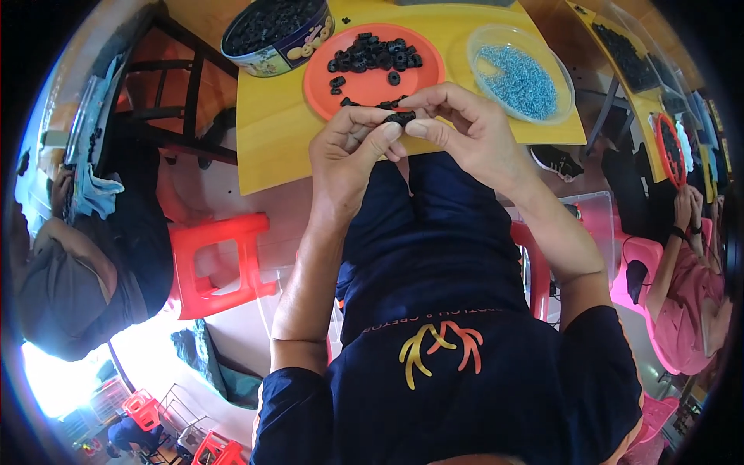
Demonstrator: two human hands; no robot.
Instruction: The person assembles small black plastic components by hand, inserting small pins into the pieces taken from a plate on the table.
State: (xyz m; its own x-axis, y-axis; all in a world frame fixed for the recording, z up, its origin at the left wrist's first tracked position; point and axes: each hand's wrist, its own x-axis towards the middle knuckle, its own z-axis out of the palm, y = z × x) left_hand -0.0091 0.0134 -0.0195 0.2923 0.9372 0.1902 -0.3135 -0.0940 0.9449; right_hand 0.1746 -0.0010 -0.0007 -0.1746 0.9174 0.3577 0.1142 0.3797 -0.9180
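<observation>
Both of my hands meet over the near edge of the yellow table, in front of an orange-red plate [322,87]. Pinched between their fingertips is a small black part [400,118], short and roughly cylindrical; its exact kind is too small to make out. My left hand [350,147] grips one end with thumb and forefinger, and my right hand [469,132] has the other end. On the plate lies a heap of similar black parts [380,54], with several loose ones nearer to me. Some of those are partly hidden behind my fingers.
A round tin [271,66] full of black parts stands at the table's back left. Right of the plate, a clear tub [564,101] holds small bluish metallic pieces [523,81]. A red stool [221,263] is at left. Other people sit on both sides, one holding a red plate [669,151].
</observation>
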